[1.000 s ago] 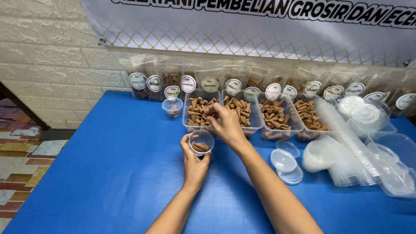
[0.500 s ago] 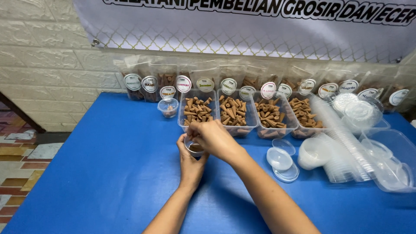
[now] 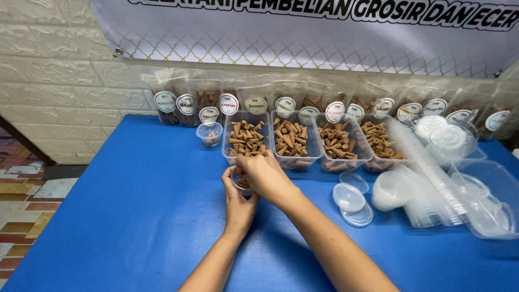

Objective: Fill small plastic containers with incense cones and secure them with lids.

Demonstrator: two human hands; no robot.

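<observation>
Left hand point(image 3: 238, 203) cups a small clear plastic cup point(image 3: 241, 184) from below and the side, fingers wrapped on its wall, just in front of the leftmost tray point(image 3: 247, 139) on the blue bench point(image 3: 124, 216). Right hand point(image 3: 265, 173) sits over the cup mouth, fingers bunched downward; whether it pinches any cones I cannot tell, the cup opening is mostly hidden. A few brown cones show inside.

Handling, as a judgement: cup looks thin-walled, light, smooth and a bit slippery, likely to flex or dent if squeezed; best held round the wall near the base, as now. Incense cones point(image 3: 246, 138) look small, dry, matte, light and crumbly at the tips; pinch them at the wide base.

Around: four clear rectangular trays of tan cones in a row, another filled small cup point(image 3: 210, 134) left of them, round clear lids point(image 3: 350, 197) lying right of the hands, a nested stack of empty cups point(image 3: 427, 173) lying on its side, a clear bin point(image 3: 489, 203) at far right, glossy pouches point(image 3: 186, 103) with round labels along the wall.
</observation>
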